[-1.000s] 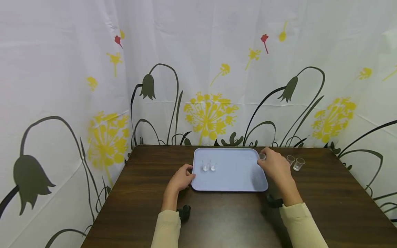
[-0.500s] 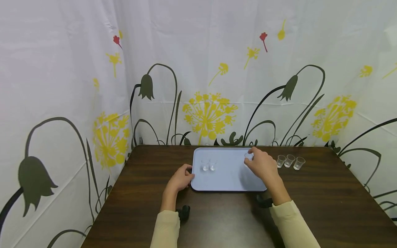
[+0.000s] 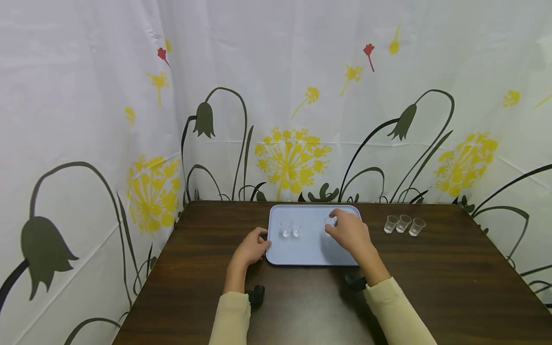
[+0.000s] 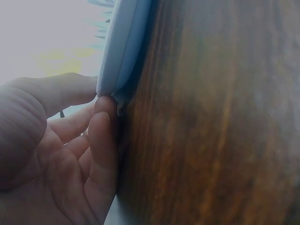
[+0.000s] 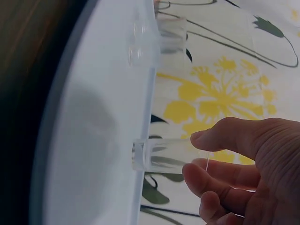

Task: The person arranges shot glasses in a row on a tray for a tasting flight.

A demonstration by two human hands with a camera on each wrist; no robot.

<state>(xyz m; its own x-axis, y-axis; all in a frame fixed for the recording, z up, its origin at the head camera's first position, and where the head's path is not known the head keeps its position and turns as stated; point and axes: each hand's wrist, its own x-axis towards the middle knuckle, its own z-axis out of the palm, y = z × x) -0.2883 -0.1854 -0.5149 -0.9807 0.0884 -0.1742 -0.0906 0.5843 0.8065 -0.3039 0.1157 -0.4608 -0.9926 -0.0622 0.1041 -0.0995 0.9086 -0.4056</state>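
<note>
My right hand (image 3: 350,233) pinches a small clear shot glass (image 5: 166,157) near its rim, thumb on one side and fingers on the other. The glass is upright over the right half of the pale blue tray (image 3: 310,256), its base overlapping the tray in the right wrist view. At the tray's left edge, my left hand (image 3: 251,247) grips the rim, with the thumb on top and fingertips below, as the left wrist view shows. Two more shot glasses (image 3: 296,230) stand side by side on the left half of the tray.
Three clear shot glasses (image 3: 403,224) stand in a row on the dark wooden table (image 3: 302,306), right of the tray. A white curtain (image 3: 267,57) with a flower print hangs behind the table's far edge. Each wrist wears a black camera.
My right hand has carried the shot glass leftward, from the tray's right edge further in over the tray. The three glasses at right are now fully uncovered. My left hand stays put.
</note>
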